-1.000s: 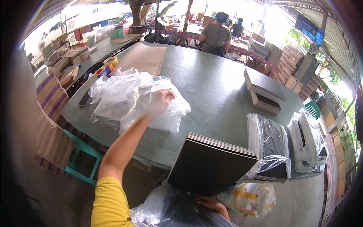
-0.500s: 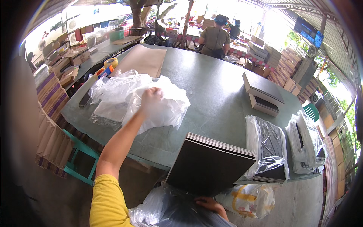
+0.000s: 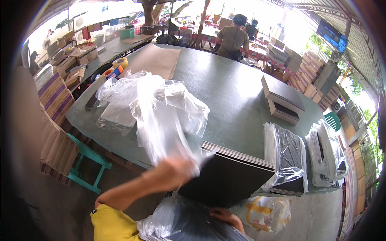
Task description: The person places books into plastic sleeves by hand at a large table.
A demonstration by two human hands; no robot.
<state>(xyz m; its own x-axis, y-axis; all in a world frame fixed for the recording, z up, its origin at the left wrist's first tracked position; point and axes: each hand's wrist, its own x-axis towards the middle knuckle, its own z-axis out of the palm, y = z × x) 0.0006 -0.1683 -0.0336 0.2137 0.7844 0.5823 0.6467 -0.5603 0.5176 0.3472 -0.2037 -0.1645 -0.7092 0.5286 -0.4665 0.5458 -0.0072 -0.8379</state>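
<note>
My left hand (image 3: 175, 170), smeared by motion, is closed on a clear plastic bag (image 3: 155, 124) that stretches back to a heap of crumpled plastic bags (image 3: 185, 108) on the table's left side. The hand is just left of a stack of black boards with pale edges (image 3: 229, 172), which stands tilted at the table's near edge. Below it, close to my body, is a dark stack wrapped in clear plastic (image 3: 189, 221). My right hand (image 3: 225, 217) lies on this wrapped stack with its fingers out flat; part of the hand is hard to see.
Plastic-wrapped black boards (image 3: 285, 156) and another wrapped stack (image 3: 326, 154) lie on the right of the grey-green table (image 3: 225, 96). Two dark boxes (image 3: 283, 98) sit beyond them. Brown paper (image 3: 155, 60) and tape rolls (image 3: 120, 63) lie far left. A teal stool (image 3: 88, 164) stands at left.
My left hand has come from the plastic heap toward me, drawing a bag out with it to the black boards. My right hand has stayed nearly in place.
</note>
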